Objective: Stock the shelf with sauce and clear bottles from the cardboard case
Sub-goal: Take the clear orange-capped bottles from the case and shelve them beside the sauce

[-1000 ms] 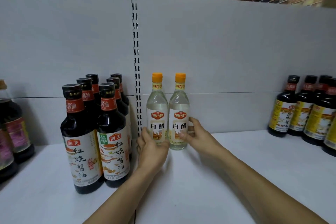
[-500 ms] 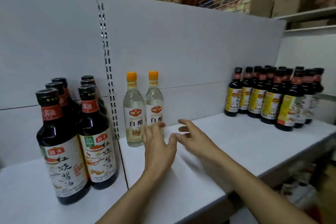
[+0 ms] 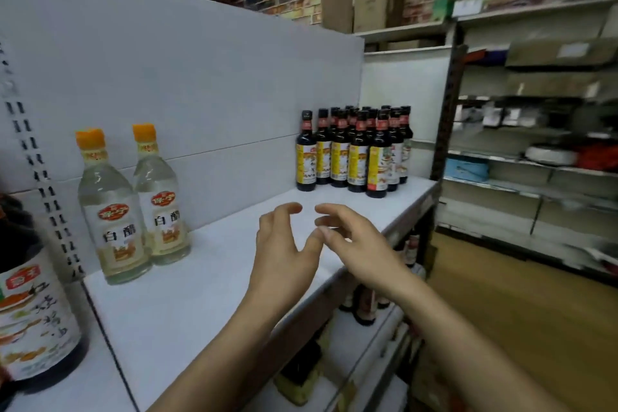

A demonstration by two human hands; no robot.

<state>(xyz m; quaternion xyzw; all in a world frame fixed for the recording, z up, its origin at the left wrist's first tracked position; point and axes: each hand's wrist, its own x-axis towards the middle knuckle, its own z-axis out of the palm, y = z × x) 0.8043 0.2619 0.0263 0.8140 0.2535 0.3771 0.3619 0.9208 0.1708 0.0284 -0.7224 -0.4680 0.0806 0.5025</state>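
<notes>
Back come the left hand and right hand, fingers loose, holding nothing, above the shelf; clear bottles stand upright side by side at its rear, left of them.

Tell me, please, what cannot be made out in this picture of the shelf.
Head view:
- Cardboard case: outside the frame.
- Dark sauce bottle: cut off by the left edge.
- Lower-shelf bottles: mostly hidden by the shelf board.
- Background racks: blurred, contents unclear.
- Dark bottle group: label text too small.
</notes>
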